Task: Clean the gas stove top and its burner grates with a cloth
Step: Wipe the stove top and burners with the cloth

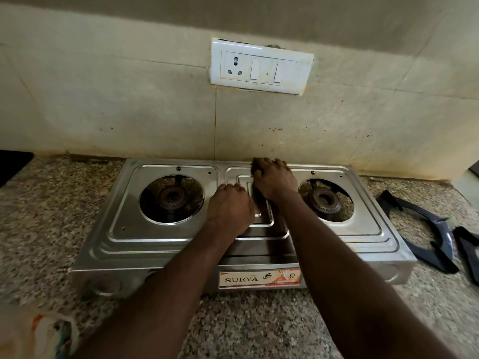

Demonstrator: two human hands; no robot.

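A steel two-burner gas stove (166,237) stands on the granite counter with both grates off, so the left burner (171,197) and the right burner (325,200) are bare. My right hand (274,181) lies at the back of the stove's middle panel. Its fingers are spread and press down on a dark cloth (257,195), most of which the hand hides. My left hand (229,206) rests just in front and to the left on the same panel, fingers curled under, holding nothing that I can see. Two dark grates (425,229) lie on the counter to the stove's right.
A tiled wall rises right behind the stove, with a white socket and switch plate (261,67). A blurred white bag or wrapper (44,332) sits at the near left. A dark object (13,164) stands at the far left edge.
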